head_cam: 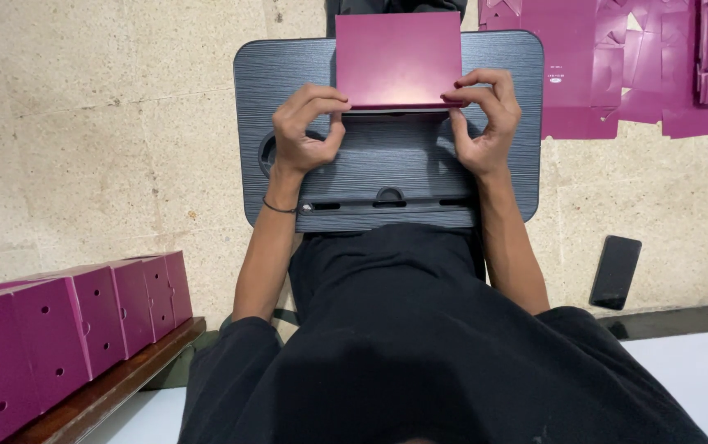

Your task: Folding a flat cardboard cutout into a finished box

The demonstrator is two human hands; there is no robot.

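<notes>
Home box-folding floor, flat cartons (617,66), folded boxes (66,329)

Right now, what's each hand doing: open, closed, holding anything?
Left hand: closed, fingers pinching the near left edge of the magenta card box.
Right hand: closed, pinching the same box's near right edge.

Black clothes, thin dark band (278,207) on left wrist

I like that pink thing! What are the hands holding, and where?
A magenta cardboard piece, pinched along its near edge: left hand at one corner, right hand at the other.
</notes>
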